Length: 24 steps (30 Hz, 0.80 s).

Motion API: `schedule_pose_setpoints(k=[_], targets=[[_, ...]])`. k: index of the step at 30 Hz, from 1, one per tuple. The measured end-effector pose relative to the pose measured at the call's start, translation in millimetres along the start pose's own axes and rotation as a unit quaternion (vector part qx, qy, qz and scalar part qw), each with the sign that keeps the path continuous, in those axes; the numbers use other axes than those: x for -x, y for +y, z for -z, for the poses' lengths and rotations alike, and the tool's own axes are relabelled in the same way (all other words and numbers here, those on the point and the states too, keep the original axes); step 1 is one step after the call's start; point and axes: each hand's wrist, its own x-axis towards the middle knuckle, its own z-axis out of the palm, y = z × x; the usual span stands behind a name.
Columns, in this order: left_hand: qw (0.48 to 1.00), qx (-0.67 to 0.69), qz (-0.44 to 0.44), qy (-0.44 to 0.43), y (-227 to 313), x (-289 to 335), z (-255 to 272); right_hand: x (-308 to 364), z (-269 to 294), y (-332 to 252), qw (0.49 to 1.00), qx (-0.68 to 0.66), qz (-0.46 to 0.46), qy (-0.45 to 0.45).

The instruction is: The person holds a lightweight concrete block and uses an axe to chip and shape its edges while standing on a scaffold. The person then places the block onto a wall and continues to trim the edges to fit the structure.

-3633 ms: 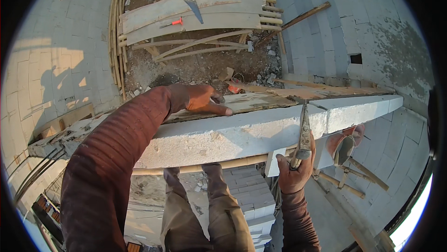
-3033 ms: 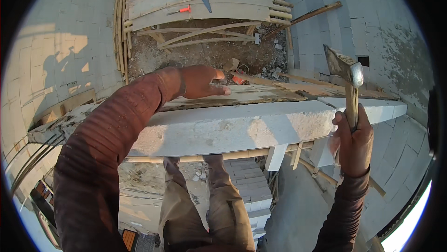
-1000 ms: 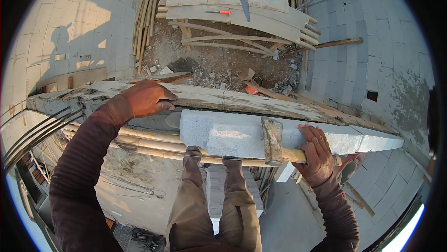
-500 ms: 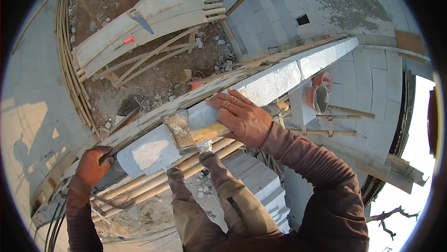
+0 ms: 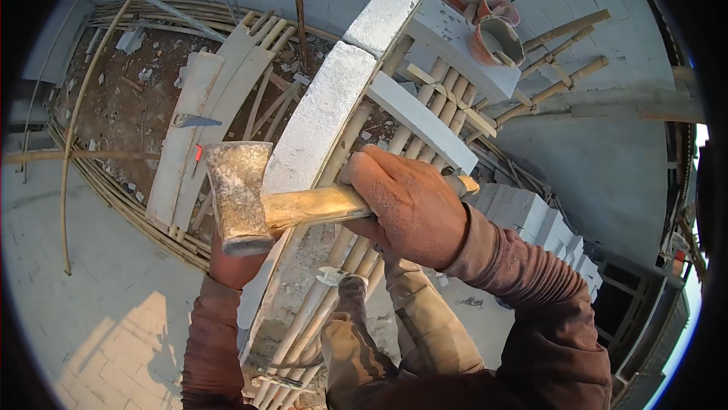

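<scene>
My right hand [image 5: 406, 201] is closed around the wooden handle of a hatchet [image 5: 303, 207], lifted in front of me. Its worn, mortar-stained head points to the left. Beyond it runs a narrow wall topped with pale lightweight blocks [image 5: 326, 111], their upper faces rough. My left hand [image 5: 236, 262] is low beside the near end of the wall, partly covered by the hatchet head. The fingers of that hand are hidden, so what it touches or holds does not show.
Bamboo scaffold poles [image 5: 299, 338] lie beneath me, right of the wall. Two buckets [image 5: 497, 42] stand on a white slab at upper right, above stacked blocks [image 5: 531, 217]. On the left, boards [image 5: 186, 152] carry a handsaw [image 5: 196, 120] and a red-handled tool [image 5: 199, 154].
The hatchet has come up off the block, still in my right hand. My left hand has moved from the wall's left end to behind the hatchet head. The view has turned.
</scene>
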Motion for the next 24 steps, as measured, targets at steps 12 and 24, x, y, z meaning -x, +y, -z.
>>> schedule_pose_setpoints(k=[12, 24], targets=[[0.968, -0.249, -0.012, 0.019, 32.8, -41.3, -28.4, 228.1, -62.0, 38.2, 0.865, -0.127, -0.459, 0.161], [0.957, -0.286, -0.026, 0.030, 30.7, -40.6, -33.4, 180.3, -169.2, -16.6, 0.504, -0.696, -0.461, 0.224]])
